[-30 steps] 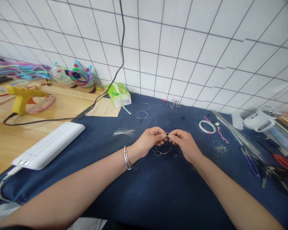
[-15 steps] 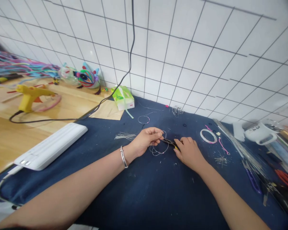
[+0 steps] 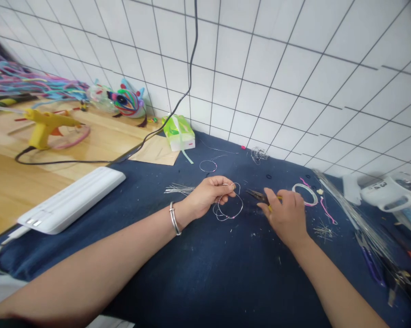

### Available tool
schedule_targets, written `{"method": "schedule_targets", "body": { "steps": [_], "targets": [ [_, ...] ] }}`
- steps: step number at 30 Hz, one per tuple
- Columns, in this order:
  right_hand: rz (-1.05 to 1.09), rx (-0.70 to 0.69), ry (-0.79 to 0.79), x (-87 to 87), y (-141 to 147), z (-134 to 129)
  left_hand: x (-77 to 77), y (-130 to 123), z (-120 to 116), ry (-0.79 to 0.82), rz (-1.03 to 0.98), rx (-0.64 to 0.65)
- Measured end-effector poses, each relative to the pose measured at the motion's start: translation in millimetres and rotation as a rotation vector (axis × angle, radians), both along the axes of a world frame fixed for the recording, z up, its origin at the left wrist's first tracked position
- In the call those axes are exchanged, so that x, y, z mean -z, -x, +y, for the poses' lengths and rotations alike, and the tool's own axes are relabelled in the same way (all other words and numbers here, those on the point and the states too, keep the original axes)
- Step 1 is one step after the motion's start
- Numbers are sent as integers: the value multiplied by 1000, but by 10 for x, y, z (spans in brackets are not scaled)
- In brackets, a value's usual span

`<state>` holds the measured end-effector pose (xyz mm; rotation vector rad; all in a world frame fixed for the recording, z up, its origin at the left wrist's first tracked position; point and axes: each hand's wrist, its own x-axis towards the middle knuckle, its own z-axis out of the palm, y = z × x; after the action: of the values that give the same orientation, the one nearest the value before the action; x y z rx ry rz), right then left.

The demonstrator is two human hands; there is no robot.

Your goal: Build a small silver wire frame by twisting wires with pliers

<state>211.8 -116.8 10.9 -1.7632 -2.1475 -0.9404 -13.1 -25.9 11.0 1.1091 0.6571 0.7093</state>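
Two hands up: my left hand (image 3: 208, 195) pinches one wire loop (image 3: 228, 206), my right hand (image 3: 287, 214) grips one pliers (image 3: 260, 196), mug (image 3: 386, 193) contents unclear.

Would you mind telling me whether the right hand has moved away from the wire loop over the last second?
Yes. The right hand, holding pliers, moved right, away from the wire loop, toward the white ring.

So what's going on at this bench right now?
A person sits at a dark blue cloth doing fine wire work. The left hand pinches a looped wire ring that rests on the cloth. The right hand lies on a small pair of pliers with yellow handles, beside the ring. Cut wire pieces lie to the left, and a yellow glue gun sits on the wooden table.
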Motion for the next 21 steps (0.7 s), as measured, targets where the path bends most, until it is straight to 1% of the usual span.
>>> {"method": "schedule_targets", "body": {
  "steps": [4,8,15,18,21],
  "targets": [
    [-170,-58,-220,-69,12,-66,-19,20,-22,103,-64,28],
    [-254,-100,-334,-63,45,-95,-46,26,-70,191,-121,60],
    [-279,-99,-361,-54,35,-89,-78,27,-115,231,-152,89],
    [-271,-111,-340,-48,22,-94,-61,24,-111,234,-145,97],
    [-266,-103,-285,-42,12,-107,-41,18,-112,238,-133,105]
  ]
}}
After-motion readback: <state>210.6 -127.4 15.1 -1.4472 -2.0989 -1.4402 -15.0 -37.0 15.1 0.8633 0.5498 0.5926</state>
